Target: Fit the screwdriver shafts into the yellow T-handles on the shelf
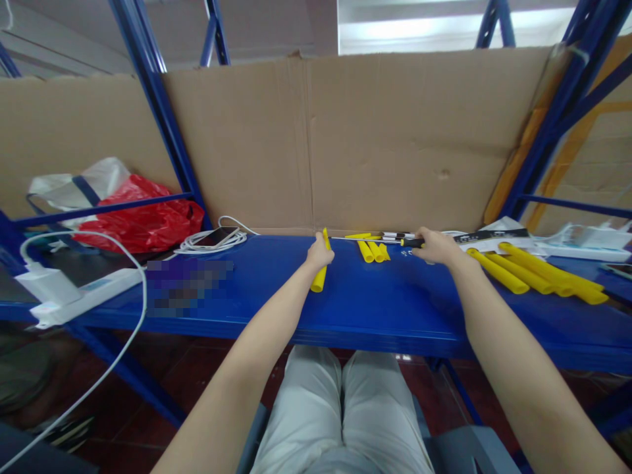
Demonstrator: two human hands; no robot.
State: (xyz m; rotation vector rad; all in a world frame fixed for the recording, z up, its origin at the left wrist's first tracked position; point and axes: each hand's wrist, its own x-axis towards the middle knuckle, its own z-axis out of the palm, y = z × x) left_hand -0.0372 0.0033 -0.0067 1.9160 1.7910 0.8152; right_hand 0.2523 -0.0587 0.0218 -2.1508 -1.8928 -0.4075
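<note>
My left hand is closed around a yellow tube, whose lower end points toward me over the blue shelf. In my right hand is the dark handle of a screwdriver. Its long thin shaft points left and its tip reaches the upper part of the tube by my left hand; whether it touches or enters the tube I cannot tell. Between my hands lie several short yellow pieces, with dark and white pen-like items behind them.
Several long yellow tubes lie at the right, beside a black-and-white box. At the left are a power strip, a coiled white cable, a phone and a red plastic bag. Cardboard walls the back.
</note>
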